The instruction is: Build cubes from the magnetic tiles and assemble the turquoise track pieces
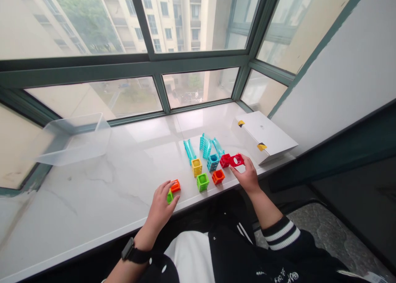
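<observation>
My left hand [161,202] is curled around a small green block [170,197], partly hidden by the fingers. An orange block [175,186] lies right at its fingertips. In my right hand [248,175] is a flat red piece with a round hole [236,160], pinched by its right end. Its other end meets or overlaps a red cube block [225,161]; I cannot tell whether they are joined. Between the hands stand a yellow block [196,167], a teal block [213,162], a bright green block [202,182] and another orange block [218,176].
Behind the blocks lie a straight teal track piece [189,151], a curved one [205,146] and another track piece [218,147]. A clear plastic bin [74,140] stands at the left, a white box [267,132] at the right. Windows border the marble-look sill [123,192].
</observation>
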A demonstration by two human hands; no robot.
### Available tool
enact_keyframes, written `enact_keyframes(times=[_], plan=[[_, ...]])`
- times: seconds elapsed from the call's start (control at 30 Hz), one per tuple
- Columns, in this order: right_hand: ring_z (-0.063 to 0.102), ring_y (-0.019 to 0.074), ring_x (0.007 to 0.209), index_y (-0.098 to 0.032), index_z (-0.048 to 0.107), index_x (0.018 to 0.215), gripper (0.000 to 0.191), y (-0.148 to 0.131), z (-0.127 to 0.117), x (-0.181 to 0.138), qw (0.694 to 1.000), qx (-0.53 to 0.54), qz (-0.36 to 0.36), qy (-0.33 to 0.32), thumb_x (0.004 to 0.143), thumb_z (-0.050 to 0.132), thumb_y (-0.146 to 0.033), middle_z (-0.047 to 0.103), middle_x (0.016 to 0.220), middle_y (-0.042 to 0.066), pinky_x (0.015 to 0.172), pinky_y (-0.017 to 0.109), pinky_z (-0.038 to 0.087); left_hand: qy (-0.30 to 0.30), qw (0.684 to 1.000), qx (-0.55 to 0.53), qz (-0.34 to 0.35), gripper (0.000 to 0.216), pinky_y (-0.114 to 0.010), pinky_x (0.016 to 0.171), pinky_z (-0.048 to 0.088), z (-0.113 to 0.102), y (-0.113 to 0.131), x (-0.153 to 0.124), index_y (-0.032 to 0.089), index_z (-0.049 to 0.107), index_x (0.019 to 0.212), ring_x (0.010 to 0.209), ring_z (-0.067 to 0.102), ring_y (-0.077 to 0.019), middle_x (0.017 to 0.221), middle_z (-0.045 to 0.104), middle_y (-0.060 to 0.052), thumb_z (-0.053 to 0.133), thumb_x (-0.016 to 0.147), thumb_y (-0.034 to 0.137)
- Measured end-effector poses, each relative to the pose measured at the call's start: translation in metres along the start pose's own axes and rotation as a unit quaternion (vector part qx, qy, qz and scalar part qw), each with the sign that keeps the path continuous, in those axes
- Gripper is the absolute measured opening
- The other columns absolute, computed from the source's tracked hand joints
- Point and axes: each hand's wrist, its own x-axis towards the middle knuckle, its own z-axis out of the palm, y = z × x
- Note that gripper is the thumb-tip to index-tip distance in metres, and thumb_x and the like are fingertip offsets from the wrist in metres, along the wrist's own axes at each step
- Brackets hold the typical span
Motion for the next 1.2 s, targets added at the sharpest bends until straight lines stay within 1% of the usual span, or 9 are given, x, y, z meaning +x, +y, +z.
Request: enact_keyframes(times=[0.1, 0.2, 0.4, 0.57, 0.73, 0.83, 1.0, 1.1, 1.2], plan=[[0.065, 0.0336, 0.124, -0.021, 0.058, 0.142, 0.065, 0.018, 0.009, 0.005, 0.999, -0.014, 0.033, -0.018, 0.088, 0.075, -0.053, 0.067, 0.133, 0.016, 0.108, 0.053, 0.055, -0.006, 0.998, 0.056, 0.001, 0.052, -0.059, 0.120, 0.043, 0.006, -0.020, -0.005, 0.028, 0.060, 0.142, 0.142, 0.052, -0.0351, 0.154, 0.055, -0.011, 0.067, 0.091, 0.033], [0.065, 0.0342, 0.123, -0.020, 0.059, 0.141, 0.066, 0.032, 0.022, 0.009, 0.997, -0.020, 0.063, -0.041, 0.087, 0.073, -0.055, 0.067, 0.133, 0.017, 0.106, 0.053, 0.055, -0.014, 0.997, 0.080, -0.003, 0.051, -0.059, 0.120, 0.044, 0.013, -0.030, -0.008, 0.026, 0.060, 0.141, 0.144, 0.051, -0.0361, 0.158, 0.051, -0.012, 0.066, 0.090, 0.030], [0.062, 0.0350, 0.127, -0.019, 0.059, 0.141, 0.066, 0.047, 0.043, 0.017, 0.995, -0.026, 0.075, -0.065, 0.086, 0.073, -0.052, 0.066, 0.135, 0.017, 0.111, 0.056, 0.051, -0.025, 0.993, 0.111, -0.012, 0.051, -0.059, 0.119, 0.044, 0.023, -0.033, -0.008, 0.025, 0.060, 0.142, 0.143, 0.051, -0.0373, 0.159, 0.049, -0.013, 0.062, 0.091, 0.026], [0.061, 0.0351, 0.129, -0.018, 0.059, 0.142, 0.065, 0.056, 0.051, 0.020, 0.993, -0.025, 0.081, -0.078, 0.086, 0.073, -0.048, 0.066, 0.136, 0.017, 0.112, 0.057, 0.050, -0.027, 0.992, 0.121, -0.020, 0.053, -0.060, 0.119, 0.044, 0.027, -0.039, -0.009, 0.028, 0.061, 0.141, 0.144, 0.049, -0.0377, 0.160, 0.049, -0.012, 0.063, 0.088, 0.024], [0.062, 0.0343, 0.128, -0.018, 0.058, 0.142, 0.066, 0.064, 0.057, 0.019, 0.992, -0.012, 0.091, -0.086, 0.085, 0.073, -0.047, 0.066, 0.136, 0.017, 0.111, 0.055, 0.051, -0.033, 0.991, 0.130, -0.025, 0.050, -0.058, 0.120, 0.042, 0.029, -0.042, -0.010, 0.024, 0.063, 0.138, 0.146, 0.047, -0.0374, 0.159, 0.048, -0.015, 0.060, 0.089, 0.023], [0.065, 0.0325, 0.122, -0.019, 0.057, 0.143, 0.067, 0.067, 0.058, 0.018, 0.990, 0.006, 0.105, -0.091, 0.083, 0.073, -0.046, 0.066, 0.135, 0.016, 0.105, 0.053, 0.056, -0.032, 0.990, 0.133, -0.024, 0.048, -0.056, 0.121, 0.041, 0.030, -0.043, -0.010, 0.024, 0.064, 0.137, 0.146, 0.046, -0.0367, 0.159, 0.048, -0.015, 0.060, 0.089, 0.023], [0.070, 0.0264, 0.101, -0.019, 0.058, 0.142, 0.070, 0.069, 0.061, 0.019, 0.983, 0.047, 0.143, -0.107, 0.080, 0.075, -0.046, 0.067, 0.131, 0.015, 0.083, 0.043, 0.063, -0.037, 0.989, 0.143, -0.017, 0.046, -0.055, 0.122, 0.040, 0.030, -0.045, -0.010, 0.022, 0.064, 0.137, 0.145, 0.046, -0.0370, 0.158, 0.048, -0.015, 0.059, 0.091, 0.024], [0.070, 0.0268, 0.101, -0.019, 0.060, 0.138, 0.069, 0.069, 0.062, 0.019, 0.983, 0.040, 0.146, -0.104, 0.077, 0.076, -0.047, 0.069, 0.126, 0.014, 0.079, 0.041, 0.062, -0.043, 0.989, 0.142, -0.018, 0.046, -0.056, 0.121, 0.040, 0.029, -0.045, -0.010, 0.023, 0.064, 0.137, 0.144, 0.046, -0.0374, 0.158, 0.048, -0.014, 0.059, 0.092, 0.026], [0.068, 0.0272, 0.100, -0.019, 0.065, 0.128, 0.061, 0.072, 0.063, 0.019, 0.983, 0.023, 0.143, -0.112, 0.076, 0.077, -0.049, 0.069, 0.117, 0.012, 0.076, 0.040, 0.061, -0.040, 0.990, 0.136, -0.020, 0.046, -0.056, 0.121, 0.040, 0.029, -0.044, -0.009, 0.024, 0.064, 0.137, 0.145, 0.046, -0.0373, 0.158, 0.048, -0.014, 0.059, 0.092, 0.025]])
